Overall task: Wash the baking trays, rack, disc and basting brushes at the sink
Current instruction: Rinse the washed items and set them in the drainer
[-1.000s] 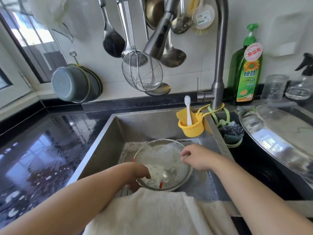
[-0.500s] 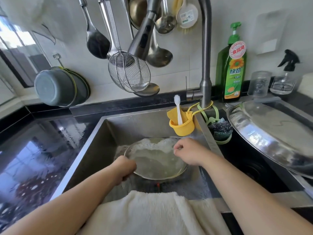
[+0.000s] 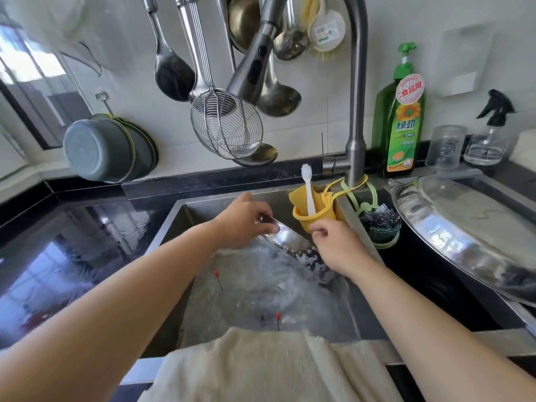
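Observation:
A round shiny metal disc [image 3: 291,240] stands tilted in the steel sink [image 3: 200,204], its lower edge in foam near the right wall. My left hand [image 3: 242,223] grips its upper rim from the left. My right hand [image 3: 336,246] pinches the rim on the right side. Below the disc, a wire rack with red tips [image 3: 277,316] lies under soapy water. The faucet spray head [image 3: 253,68] hangs above, and no water runs from it.
A yellow holder [image 3: 314,219] with a white brush hangs on the faucet, a steel scourer [image 3: 378,220] beside it. Dish soap [image 3: 401,120] stands behind. A large steel lid [image 3: 464,227] lies to the right. A cream towel [image 3: 261,369] drapes the front edge. Ladles and a strainer [image 3: 226,126] hang overhead.
The disc lay flat in the sink; both hands have lifted it onto its edge toward the back right, uncovering the rack and soapy water beneath.

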`<state>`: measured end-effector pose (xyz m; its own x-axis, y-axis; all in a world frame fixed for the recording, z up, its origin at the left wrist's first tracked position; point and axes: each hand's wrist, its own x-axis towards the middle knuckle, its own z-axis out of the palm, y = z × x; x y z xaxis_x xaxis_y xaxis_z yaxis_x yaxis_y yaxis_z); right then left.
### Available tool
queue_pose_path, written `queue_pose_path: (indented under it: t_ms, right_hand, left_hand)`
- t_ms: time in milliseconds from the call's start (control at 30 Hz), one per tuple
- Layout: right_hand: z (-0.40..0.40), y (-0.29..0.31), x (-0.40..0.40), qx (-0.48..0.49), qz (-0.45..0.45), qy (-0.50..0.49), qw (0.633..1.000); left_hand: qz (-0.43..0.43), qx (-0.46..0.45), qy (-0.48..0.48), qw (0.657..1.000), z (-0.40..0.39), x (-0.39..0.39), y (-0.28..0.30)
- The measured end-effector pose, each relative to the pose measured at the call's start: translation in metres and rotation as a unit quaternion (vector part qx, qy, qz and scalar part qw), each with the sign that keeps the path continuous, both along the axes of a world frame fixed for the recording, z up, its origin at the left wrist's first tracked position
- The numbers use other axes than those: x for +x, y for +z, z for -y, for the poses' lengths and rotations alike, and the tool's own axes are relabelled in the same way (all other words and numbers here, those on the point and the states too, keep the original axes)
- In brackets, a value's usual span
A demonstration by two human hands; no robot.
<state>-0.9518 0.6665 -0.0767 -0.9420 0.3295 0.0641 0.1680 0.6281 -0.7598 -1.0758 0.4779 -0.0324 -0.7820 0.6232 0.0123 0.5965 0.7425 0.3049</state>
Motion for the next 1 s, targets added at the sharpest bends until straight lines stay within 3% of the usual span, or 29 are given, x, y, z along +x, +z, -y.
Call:
queue_pose_path:
  t_ms: [67, 200, 333, 467, 567, 700, 767, 867, 933, 1000]
  right_hand:
    - [-0.001, 0.003, 0.0, -0.043, -0.059, -0.029, 0.997]
    - [0.001, 0.008, 0.002, -0.055, -0.118, -0.058, 0.99]
    - [-0.003, 0.022, -0.011, -0.019, -0.144, -0.103, 0.984]
    - [-0.014, 0.07, -0.067, 0.09, -0.066, -0.077, 0.991]
    - [-0.033, 0.099, -0.114, 0.158, 0.0, -0.102, 0.982]
    - [-0.037, 0.105, -0.152, 0.044, 0.099, -0.124, 0.986]
    - [-0.028, 0.102, -0.16, 0.041, 0.116, -0.127, 0.984]
    - [-0.023, 0.099, -0.152, 0.04, 0.145, -0.113, 0.982]
    - [-0.023, 0.113, -0.135, -0.036, 0.095, -0.096, 0.99]
    - [-0.02, 0.142, -0.11, -0.146, -0.059, -0.088, 0.984]
  left_hand:
    - [0.022, -0.022, -0.008, 0.999, -0.003, -0.001, 0.007]
    - [0.103, 0.105, 0.022, 0.989, 0.005, 0.014, 0.022]
    - [0.122, 0.123, 0.104, 0.979, 0.035, 0.022, 0.039]
    - [0.15, 0.177, 0.212, 0.949, 0.052, 0.013, 0.062]
    - [0.251, 0.254, 0.232, 0.905, 0.063, 0.002, 0.08]
    - [0.368, 0.395, 0.232, 0.809, 0.069, -0.008, 0.091]
    - [0.4, 0.447, 0.238, 0.764, 0.066, -0.006, 0.087]
    - [0.408, 0.48, 0.235, 0.74, 0.057, 0.004, 0.076]
    - [0.403, 0.483, 0.244, 0.738, 0.053, 0.012, 0.069]
    - [0.39, 0.484, 0.258, 0.74, 0.051, 0.021, 0.061]
